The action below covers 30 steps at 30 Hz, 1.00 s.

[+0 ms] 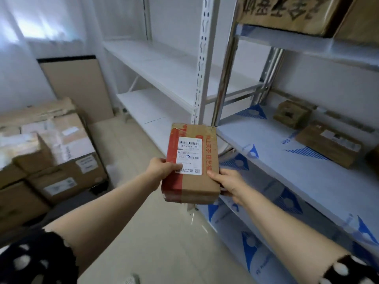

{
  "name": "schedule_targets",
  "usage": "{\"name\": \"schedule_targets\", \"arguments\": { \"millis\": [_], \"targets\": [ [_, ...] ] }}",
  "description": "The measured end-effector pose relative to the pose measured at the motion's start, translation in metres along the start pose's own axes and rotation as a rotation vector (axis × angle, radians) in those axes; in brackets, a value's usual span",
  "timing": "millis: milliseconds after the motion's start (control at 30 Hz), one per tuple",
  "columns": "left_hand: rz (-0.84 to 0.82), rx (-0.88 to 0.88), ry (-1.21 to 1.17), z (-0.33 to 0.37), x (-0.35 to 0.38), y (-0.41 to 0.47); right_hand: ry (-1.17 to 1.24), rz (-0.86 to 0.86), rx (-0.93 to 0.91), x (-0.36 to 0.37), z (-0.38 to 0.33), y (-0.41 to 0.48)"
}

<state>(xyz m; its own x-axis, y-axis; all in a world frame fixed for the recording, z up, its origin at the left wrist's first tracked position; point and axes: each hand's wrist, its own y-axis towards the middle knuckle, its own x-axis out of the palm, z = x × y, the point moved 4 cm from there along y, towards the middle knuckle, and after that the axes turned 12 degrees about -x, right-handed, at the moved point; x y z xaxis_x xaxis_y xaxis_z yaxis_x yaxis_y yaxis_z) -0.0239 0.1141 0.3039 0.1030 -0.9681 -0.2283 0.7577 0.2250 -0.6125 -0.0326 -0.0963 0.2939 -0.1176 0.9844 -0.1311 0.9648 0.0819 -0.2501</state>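
both hands hold 1 flat cardboard parcel out in front, above the pale floor and just beside the front edge of the metal shelf on the right. the left hand grips the parcel's left edge, its thumb lying on top across the corner of the white shipping label. the right hand grips the right edge near the lower corner, thumb on top and fingers curled under. red tape runs along the parcel's left side. on the shelf, well apart from the parcel, sit 2 small brown boxes. a stack of larger cartons stands on the floor at the left. a white rack stands behind the parcel.
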Motion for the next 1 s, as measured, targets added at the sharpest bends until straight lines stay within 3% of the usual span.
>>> {"name": "schedule_targets", "arguments": {
  "millis": [333, 500, 800, 1000],
  "targets": [
    [0.218, -0.106, -0.244, -0.029, -0.243, 0.091, 0.093, -0.371, 0.089, 0.264, -0.032, 0.109],
    [0.266, -0.145, -0.309, -0.034, -0.35, 0.131, 0.186, -0.418, 0.107, 0.38, -0.044, 0.152],
    [0.3, -0.175, -0.331, -0.025, -0.442, 0.212, 0.227, -0.442, 0.172, 0.491, -0.042, 0.237],
    [0.377, -0.186, -0.179, -0.007, -0.483, 0.295, 0.33, -0.463, 0.256, 0.549, -0.029, 0.317]
  ]
}}
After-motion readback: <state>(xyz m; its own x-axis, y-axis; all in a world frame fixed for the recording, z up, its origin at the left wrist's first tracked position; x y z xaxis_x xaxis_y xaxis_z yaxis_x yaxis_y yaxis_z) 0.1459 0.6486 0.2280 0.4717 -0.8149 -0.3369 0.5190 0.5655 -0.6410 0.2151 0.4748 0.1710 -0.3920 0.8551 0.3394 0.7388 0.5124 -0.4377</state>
